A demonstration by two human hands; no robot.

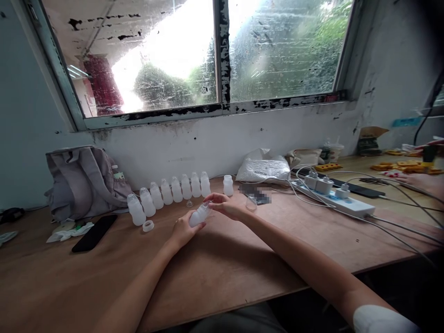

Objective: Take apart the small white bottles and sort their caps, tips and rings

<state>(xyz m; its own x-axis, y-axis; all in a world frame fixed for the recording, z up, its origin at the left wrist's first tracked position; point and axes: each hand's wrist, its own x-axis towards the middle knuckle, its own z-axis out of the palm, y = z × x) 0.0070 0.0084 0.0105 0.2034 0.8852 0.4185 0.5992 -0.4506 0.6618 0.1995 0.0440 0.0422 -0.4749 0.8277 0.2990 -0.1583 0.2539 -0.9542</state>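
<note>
One frosted bottle is held above the surface, its long axis slanting up and rightward from your left hand, at its base, to your right hand. Your left fingers wrap its body; your right fingers bend over its clear top, though whether they pinch it is hard to tell. Past your hands, eight covered bottles stand in a row, and one uncovered bottle stands apart to the right. Their frosted walls show no filling. A loose ring lies beside the row's near end.
</note>
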